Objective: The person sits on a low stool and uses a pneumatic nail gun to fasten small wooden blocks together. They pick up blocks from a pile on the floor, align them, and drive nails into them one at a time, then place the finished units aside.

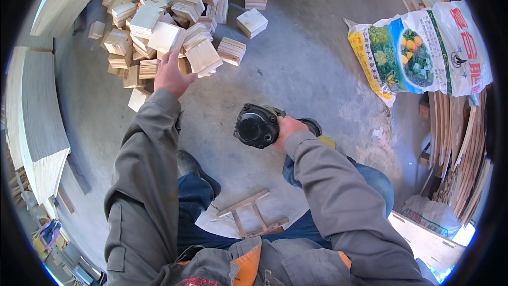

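Observation:
A heap of square plywood blocks [205,55] lies on the floor at the upper left. My left hand [173,77] reaches into its near side, thumb spread and fingers stretched over the edge of a pale block [165,37]. Whether the fingertips press on that block is hard to make out. Over by my right knee, my right hand [291,128] is closed round the grip of a black nail gun [256,126]. The tool's round, bolted cap faces up, and its front end is hidden beneath it.
Stacked plywood sheets [45,127] stand along the left. At the right, a printed white sack [423,53] lies over curved wooden strips [450,137]. A small wooden frame [254,214] sits between my legs. Two loose blocks [252,23] lie right of the heap.

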Motion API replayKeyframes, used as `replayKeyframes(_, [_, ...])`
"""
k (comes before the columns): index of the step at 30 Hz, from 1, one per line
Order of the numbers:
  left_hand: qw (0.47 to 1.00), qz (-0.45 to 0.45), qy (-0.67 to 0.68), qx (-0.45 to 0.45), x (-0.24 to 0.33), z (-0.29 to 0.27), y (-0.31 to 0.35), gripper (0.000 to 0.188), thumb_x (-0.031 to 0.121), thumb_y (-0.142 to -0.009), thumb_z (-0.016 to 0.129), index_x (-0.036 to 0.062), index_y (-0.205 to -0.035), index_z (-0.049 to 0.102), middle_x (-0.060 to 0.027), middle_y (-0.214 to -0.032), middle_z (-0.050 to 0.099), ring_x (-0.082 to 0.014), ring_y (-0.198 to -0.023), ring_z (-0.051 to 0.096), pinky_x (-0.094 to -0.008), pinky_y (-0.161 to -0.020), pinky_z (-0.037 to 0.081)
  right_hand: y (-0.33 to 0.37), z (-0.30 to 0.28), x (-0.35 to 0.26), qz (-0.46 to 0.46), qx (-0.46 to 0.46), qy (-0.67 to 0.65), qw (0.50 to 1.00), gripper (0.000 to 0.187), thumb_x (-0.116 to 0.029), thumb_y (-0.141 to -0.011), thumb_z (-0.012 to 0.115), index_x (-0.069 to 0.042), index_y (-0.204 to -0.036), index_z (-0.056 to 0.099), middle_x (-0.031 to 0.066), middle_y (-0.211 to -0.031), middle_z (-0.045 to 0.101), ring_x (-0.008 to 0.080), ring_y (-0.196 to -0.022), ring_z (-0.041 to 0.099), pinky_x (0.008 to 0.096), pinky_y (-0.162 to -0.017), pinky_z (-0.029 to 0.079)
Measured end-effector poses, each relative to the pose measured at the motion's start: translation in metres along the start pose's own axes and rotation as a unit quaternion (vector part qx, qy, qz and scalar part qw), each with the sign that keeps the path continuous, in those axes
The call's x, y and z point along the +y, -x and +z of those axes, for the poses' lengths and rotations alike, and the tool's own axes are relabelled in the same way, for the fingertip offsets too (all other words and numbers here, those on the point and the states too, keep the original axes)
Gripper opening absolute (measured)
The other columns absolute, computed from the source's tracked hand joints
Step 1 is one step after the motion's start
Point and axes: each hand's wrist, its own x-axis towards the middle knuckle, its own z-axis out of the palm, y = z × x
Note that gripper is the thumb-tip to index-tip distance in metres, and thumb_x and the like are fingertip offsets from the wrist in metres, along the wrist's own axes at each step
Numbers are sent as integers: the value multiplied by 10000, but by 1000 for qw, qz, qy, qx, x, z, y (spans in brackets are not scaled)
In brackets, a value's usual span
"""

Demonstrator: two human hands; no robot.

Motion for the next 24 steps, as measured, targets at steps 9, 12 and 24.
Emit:
replayKeyframes(9, [998, 32, -43, -39, 17, 43, -17, 1022, 199, -705, 882, 74, -1564, 344, -222, -1547, 428, -393, -1428, 433, -437, -1142, 431, -1, 4, 0, 2, 7, 4, 1000, 404, -328, -836, 712, -79, -1151, 667, 172, -1158, 704, 367, -1086, 690, 453, -930, 567])
replayKeyframes(12, [998, 12, -35, -53, 9, 51, -27, 987, 176, -704, 866, 55, -1542, 358, -240, -1500, 469, -408, -1375, 481, -445, -1115, 453, -4, 11, 3, 3, 11, 2, 1000, 416, -356, -832, 726, -86, -1143, 662, 175, -1151, 694, 378, -1080, 685, 459, -933, 561])
replayKeyframes(24, [727, -327, 584, -154, -62, 69, 31, 674, 268, -779, 803, 17, -1345, 535, -160, -1151, 681, -288, -1045, 661, -426, -942, 529, -2, 1, -3, 11, 9, 11, 1000, 343, -233, -843, 680, -69, -1145, 685, 161, -1153, 733, 351, -1086, 706, 446, -931, 577])
